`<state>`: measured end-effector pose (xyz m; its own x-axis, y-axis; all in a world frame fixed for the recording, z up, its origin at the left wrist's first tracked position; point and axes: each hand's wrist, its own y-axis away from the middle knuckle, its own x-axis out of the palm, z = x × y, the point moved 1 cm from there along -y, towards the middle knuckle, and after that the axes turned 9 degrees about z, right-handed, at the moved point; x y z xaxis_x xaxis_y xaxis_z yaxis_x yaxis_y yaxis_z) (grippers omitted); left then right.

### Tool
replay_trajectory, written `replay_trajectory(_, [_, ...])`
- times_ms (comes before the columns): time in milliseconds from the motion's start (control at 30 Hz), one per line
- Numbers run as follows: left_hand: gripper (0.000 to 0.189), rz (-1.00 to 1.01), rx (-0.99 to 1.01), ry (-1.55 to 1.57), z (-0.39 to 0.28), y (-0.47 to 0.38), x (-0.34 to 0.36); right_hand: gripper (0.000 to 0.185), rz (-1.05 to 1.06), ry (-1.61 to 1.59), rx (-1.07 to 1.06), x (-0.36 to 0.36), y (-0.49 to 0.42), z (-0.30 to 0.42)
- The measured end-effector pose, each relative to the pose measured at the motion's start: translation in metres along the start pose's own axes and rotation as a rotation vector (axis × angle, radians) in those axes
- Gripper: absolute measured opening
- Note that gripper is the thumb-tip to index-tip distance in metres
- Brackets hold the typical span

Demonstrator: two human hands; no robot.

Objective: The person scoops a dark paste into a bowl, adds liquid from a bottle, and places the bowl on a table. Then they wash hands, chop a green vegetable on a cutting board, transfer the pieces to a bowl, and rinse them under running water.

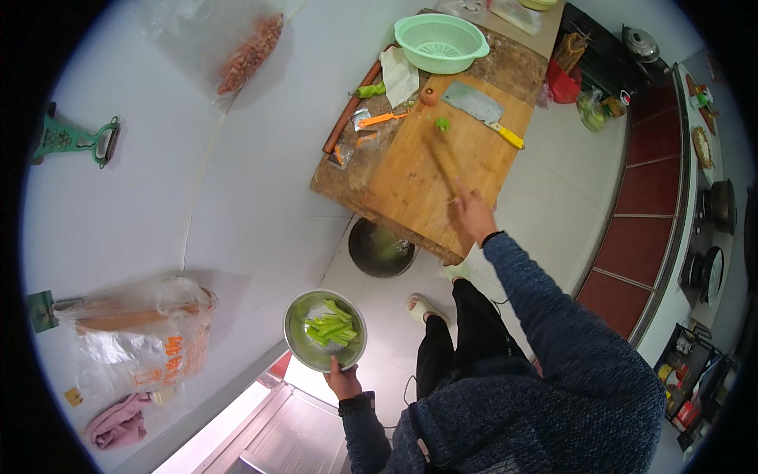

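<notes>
My left hand point(343, 381) grips the rim of a round metal bowl point(294, 343), which holds cut green stalk pieces point(331, 324), likely celery. My right hand point(475, 214) is over the near right part of a wooden cutting board point(408, 178). A motion-blurred, long brownish streak point(445, 155) extends from its fingers; whether it is a held stick cannot be made out. Farther up the board lies a cleaver point(474, 103) with a yellow handle. A small green scrap point(442, 124) and a stubby orange vegetable piece point(429, 96), perhaps carrot, lie left of the blade.
A light green colander point(441, 44) stands behind the board on the worn table point(331, 181). An orange peeler point(382, 119), a green pepper point(371, 90) and a white cloth point(400, 77) lie left. A dark round container point(379, 260) sits on the floor below. Bags hang at the left wall.
</notes>
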<state>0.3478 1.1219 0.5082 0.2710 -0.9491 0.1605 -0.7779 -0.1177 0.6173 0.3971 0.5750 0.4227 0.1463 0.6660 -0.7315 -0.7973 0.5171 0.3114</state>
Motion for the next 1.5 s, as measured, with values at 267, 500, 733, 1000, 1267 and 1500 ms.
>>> replay_trajectory(267, [0.044, -0.045, -0.026, 0.003, 0.012, 0.002, 0.048, 0.060, 0.065, 0.099, -0.122, -0.036, -0.091, -0.025])
replay_trajectory(500, [0.045, -0.035, -0.041, -0.058, 0.020, 0.008, 0.063, 0.062, 0.400, 0.095, -0.212, 0.021, -0.051, 0.017])
replay_trajectory(733, [0.045, -0.065, -0.040, -0.011, 0.016, 0.013, 0.069, 0.063, 0.486, 0.074, -0.375, 0.074, 0.043, 0.035])
replay_trajectory(1000, [0.038, -0.005, -0.033, -0.019, 0.015, 0.012, 0.066, 0.060, 0.033, -0.099, -0.061, 0.002, 0.057, -0.059])
replay_trajectory(1267, [0.039, 0.032, -0.086, -0.081, 0.006, 0.000, 0.074, 0.059, 0.080, -0.062, -0.212, 0.124, 0.112, -0.013])
replay_trajectory(1500, [0.039, 0.174, -0.054, -0.094, -0.021, -0.022, 0.045, 0.057, -0.307, -0.590, 0.192, 0.044, 0.092, -0.017])
